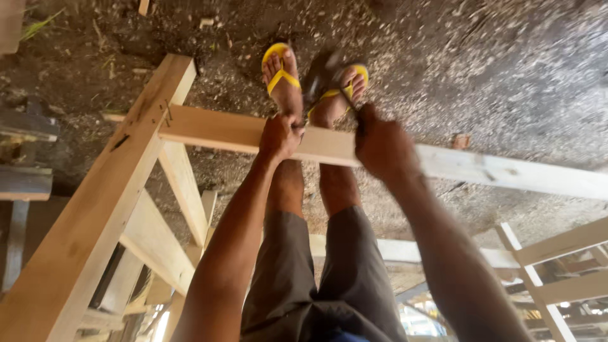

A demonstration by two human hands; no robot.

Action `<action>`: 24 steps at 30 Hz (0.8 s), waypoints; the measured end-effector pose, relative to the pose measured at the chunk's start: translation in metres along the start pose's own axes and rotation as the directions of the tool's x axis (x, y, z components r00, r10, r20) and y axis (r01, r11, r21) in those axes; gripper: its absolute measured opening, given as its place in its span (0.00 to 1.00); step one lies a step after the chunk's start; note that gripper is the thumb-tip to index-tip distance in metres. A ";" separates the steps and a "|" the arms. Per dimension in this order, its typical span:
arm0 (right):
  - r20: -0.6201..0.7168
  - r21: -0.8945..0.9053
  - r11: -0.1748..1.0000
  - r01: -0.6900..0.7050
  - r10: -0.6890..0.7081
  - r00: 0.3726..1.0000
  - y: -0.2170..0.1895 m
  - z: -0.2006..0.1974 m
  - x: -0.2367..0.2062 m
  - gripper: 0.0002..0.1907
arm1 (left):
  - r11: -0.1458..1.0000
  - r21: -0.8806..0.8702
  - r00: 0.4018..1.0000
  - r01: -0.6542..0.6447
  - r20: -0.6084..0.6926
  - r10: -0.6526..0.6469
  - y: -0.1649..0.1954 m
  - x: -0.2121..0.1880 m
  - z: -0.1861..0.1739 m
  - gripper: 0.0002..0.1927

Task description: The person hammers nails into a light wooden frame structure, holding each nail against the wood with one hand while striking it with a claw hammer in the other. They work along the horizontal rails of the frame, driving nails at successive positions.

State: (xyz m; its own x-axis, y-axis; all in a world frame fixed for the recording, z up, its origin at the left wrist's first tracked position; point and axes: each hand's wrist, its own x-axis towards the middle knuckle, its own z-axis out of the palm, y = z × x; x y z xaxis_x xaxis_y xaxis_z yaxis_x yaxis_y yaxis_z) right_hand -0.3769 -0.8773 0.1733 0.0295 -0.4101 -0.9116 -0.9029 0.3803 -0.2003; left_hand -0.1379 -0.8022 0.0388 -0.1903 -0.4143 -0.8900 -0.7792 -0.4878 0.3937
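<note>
A pale wooden rail [215, 130] runs across the view, joined at its left end to a thick wooden post [95, 209]. My left hand [278, 136] is pressed on the rail's top edge with pinched fingers; whether it holds a nail is too small to tell. My right hand [383, 145] is closed around the handle of a hammer [323, 79], whose dark head is blurred above the rail, just beyond my left hand. Below are my feet in yellow flip-flops [278, 66].
The ground [494, 69] is dirt strewn with wood shavings. More wooden frame pieces [177, 190] slant under the post at left. Other pale frames [557, 266] lie at lower right. Dark planks [25, 183] sit at the left edge.
</note>
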 end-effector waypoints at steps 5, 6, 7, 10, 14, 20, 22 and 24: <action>-0.597 0.213 0.964 0.162 -0.003 0.802 0.020 -0.007 0.008 0.11 | 0.991 -0.062 0.989 0.116 0.104 -0.109 -0.001 0.000 0.000 0.09; -0.696 0.181 0.967 0.177 -0.001 0.718 0.016 0.000 0.008 0.12 | 0.993 -0.050 0.991 0.103 0.096 -0.098 0.001 0.002 -0.001 0.09; -0.576 0.004 0.999 0.041 -0.031 0.817 0.006 0.013 0.010 0.19 | 0.995 -0.038 0.992 0.087 0.093 -0.083 0.002 0.005 -0.004 0.09; 0.222 -0.206 0.979 0.004 0.043 0.974 -0.012 0.043 -0.002 0.19 | 0.994 -0.041 0.989 0.105 0.111 -0.100 0.008 0.008 -0.009 0.09; 0.151 0.066 0.985 -0.160 0.149 0.977 0.007 0.031 -0.003 0.16 | 0.998 0.049 0.998 -0.037 0.054 0.034 0.007 0.000 -0.006 0.11; -0.456 0.326 0.944 0.050 0.111 0.883 0.001 0.030 -0.005 0.10 | 0.996 -0.031 0.996 -0.083 0.020 0.084 0.006 -0.004 -0.008 0.09; 0.063 0.048 0.986 -0.163 0.159 0.985 -0.011 0.047 -0.005 0.12 | 0.999 0.028 0.998 -0.032 0.055 0.030 0.008 0.003 -0.014 0.10; 0.159 0.060 0.993 -0.100 0.090 0.983 -0.013 0.061 -0.010 0.06 | 0.997 0.026 0.996 -0.069 0.066 0.067 0.012 0.009 -0.017 0.09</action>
State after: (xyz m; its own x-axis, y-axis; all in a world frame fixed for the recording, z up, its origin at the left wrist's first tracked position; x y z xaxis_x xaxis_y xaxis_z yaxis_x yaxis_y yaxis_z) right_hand -0.3388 -0.8275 0.1632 0.0165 -0.2371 -0.9713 -0.8740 0.4685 -0.1292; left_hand -0.1389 -0.8243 0.0397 -0.2807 -0.3947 -0.8749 -0.7794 -0.4383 0.4478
